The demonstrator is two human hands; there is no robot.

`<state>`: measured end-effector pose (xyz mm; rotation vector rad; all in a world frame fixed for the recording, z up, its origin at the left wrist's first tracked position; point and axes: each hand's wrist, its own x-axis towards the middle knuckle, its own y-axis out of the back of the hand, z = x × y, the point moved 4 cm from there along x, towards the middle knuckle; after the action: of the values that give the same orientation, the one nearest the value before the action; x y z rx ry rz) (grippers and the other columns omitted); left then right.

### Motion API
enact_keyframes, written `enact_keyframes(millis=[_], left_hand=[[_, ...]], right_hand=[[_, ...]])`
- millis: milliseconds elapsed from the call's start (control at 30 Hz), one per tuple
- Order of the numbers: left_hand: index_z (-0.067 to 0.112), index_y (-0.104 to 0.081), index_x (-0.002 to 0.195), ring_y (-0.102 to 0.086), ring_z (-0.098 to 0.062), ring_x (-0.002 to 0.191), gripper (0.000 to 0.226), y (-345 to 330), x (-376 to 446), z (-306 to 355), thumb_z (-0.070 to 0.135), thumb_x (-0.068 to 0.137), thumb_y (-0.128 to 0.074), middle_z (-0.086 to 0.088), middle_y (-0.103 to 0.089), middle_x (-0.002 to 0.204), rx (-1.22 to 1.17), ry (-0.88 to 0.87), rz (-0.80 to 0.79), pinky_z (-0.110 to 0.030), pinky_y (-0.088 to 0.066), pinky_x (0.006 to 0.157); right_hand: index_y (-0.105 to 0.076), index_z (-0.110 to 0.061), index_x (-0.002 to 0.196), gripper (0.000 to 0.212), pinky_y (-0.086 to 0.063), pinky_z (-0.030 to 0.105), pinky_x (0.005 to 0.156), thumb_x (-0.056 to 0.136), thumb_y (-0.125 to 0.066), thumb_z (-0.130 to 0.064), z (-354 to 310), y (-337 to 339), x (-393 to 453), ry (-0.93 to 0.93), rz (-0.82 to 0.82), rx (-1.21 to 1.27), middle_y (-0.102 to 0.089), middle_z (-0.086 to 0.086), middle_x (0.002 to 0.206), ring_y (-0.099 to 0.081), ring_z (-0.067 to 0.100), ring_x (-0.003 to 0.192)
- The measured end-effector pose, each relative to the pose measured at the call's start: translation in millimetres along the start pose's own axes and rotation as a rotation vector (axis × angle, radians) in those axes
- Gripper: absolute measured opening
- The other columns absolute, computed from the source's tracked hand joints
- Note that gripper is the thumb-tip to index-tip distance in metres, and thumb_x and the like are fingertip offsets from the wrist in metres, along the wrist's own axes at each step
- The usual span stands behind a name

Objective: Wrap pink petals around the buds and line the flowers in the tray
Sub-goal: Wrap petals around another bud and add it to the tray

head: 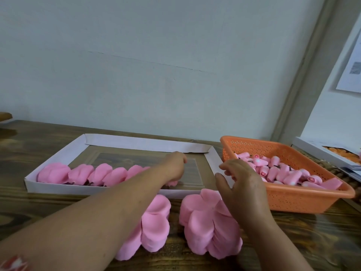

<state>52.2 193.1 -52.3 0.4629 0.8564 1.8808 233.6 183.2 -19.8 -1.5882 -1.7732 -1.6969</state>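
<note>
A shallow white cardboard tray [136, 142] lies on the wooden table, with a row of several wrapped pink flowers [88, 174] along its near left side. My left hand [174, 166] reaches into the tray at the right end of that row, its fingers closed on a pink flower [172, 183] that is mostly hidden under the hand. My right hand [241, 183] hovers with fingers spread between the tray and an orange basket [293, 198] of pink buds [279, 171], holding nothing. Two stacks of loose pink petals [203, 222] lie in front of the tray.
A white box [320, 151] with orange pieces sits at the far right beyond the basket. A pale wall stands right behind the table. The tray's right half shows bare dark bottom.
</note>
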Motion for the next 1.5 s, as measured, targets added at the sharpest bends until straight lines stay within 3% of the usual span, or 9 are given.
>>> enact_keyframes(millis=[100,200,400,633,800,1033,1167,1333,1500], left_hand=[[0.014,-0.046,0.136,-0.052,-0.032,0.093,0.056,-7,0,-6,-0.016,0.091,-0.03,-0.019,-0.051,0.122,0.003,0.012,-0.027,-0.029,-0.042,0.05],[0.012,-0.045,0.137,-0.055,-0.032,0.109,0.053,-7,2,-8,-0.012,0.092,-0.035,-0.018,-0.052,0.129,0.083,-0.013,-0.017,-0.034,-0.047,0.074],[0.003,-0.054,0.13,-0.055,-0.024,0.091,0.044,-11,5,-10,-0.008,0.087,-0.05,-0.018,-0.06,0.123,0.413,-0.112,-0.075,-0.03,-0.045,0.074],[0.012,-0.051,0.135,-0.053,-0.031,0.119,0.047,-14,7,-12,0.002,0.09,-0.046,-0.011,-0.056,0.133,0.686,-0.17,-0.08,-0.045,-0.043,0.101],[0.008,-0.057,0.125,-0.056,-0.03,0.11,0.032,-12,4,-14,0.006,0.095,-0.046,-0.012,-0.059,0.124,0.747,-0.085,-0.176,-0.047,-0.043,0.1],[0.007,-0.053,0.128,-0.056,-0.029,0.113,0.03,-11,3,-13,0.015,0.102,-0.039,-0.01,-0.059,0.125,0.745,-0.015,-0.235,-0.046,-0.043,0.102],[0.01,-0.042,0.138,-0.051,-0.031,0.121,0.038,-11,4,-11,0.024,0.102,-0.036,-0.011,-0.053,0.135,0.675,-0.012,-0.235,-0.051,-0.038,0.105],[0.017,-0.031,0.144,-0.044,-0.034,0.127,0.052,-12,8,-14,0.043,0.099,-0.034,-0.014,-0.044,0.144,0.691,-0.013,-0.194,-0.049,-0.035,0.106],[0.018,-0.022,0.151,-0.035,-0.033,0.137,0.067,-14,11,-17,0.058,0.097,-0.028,-0.011,-0.032,0.154,0.722,0.028,-0.249,-0.05,-0.029,0.111]], right_hand=[[-0.07,-0.003,0.088,0.014,-0.048,0.031,0.058,0.074,-0.071,0.0,1,0,0,0.013,0.007,-0.02,-0.068,0.004,0.087,-0.061,0.021,0.075],[-0.07,-0.003,0.09,0.014,-0.05,0.033,0.059,0.076,-0.07,-0.002,3,-1,0,-0.004,-0.006,-0.033,-0.069,0.005,0.091,-0.062,0.021,0.078],[-0.07,-0.003,0.088,0.013,-0.049,0.033,0.058,0.075,-0.07,-0.002,4,-1,0,0.003,-0.007,-0.033,-0.068,0.005,0.09,-0.062,0.021,0.076],[-0.069,-0.006,0.087,0.01,-0.05,0.034,0.061,0.078,-0.068,-0.002,7,-1,0,-0.041,-0.017,0.043,-0.065,-0.002,0.085,-0.056,0.014,0.071],[-0.069,-0.005,0.088,0.01,-0.051,0.036,0.061,0.078,-0.068,-0.002,7,2,0,-0.054,-0.012,0.05,-0.065,-0.001,0.084,-0.057,0.014,0.071],[-0.07,-0.005,0.088,0.012,-0.041,0.019,0.059,0.078,-0.067,0.0,-8,12,5,0.028,0.015,0.022,-0.065,-0.001,0.084,-0.054,0.011,0.071],[-0.07,-0.007,0.085,0.009,-0.046,0.031,0.062,0.077,-0.068,-0.003,-3,36,31,0.007,0.07,0.001,-0.064,0.002,0.078,-0.058,0.021,0.066],[-0.071,-0.009,0.083,0.007,-0.049,0.033,0.07,0.078,-0.067,-0.008,77,51,79,-0.346,-0.232,-0.186,-0.068,0.009,0.079,-0.061,0.026,0.075],[-0.07,-0.006,0.075,0.008,-0.053,0.032,0.065,0.079,-0.071,-0.013,119,33,84,-0.448,-0.687,-0.302,-0.068,0.01,0.068,-0.065,0.024,0.066]])
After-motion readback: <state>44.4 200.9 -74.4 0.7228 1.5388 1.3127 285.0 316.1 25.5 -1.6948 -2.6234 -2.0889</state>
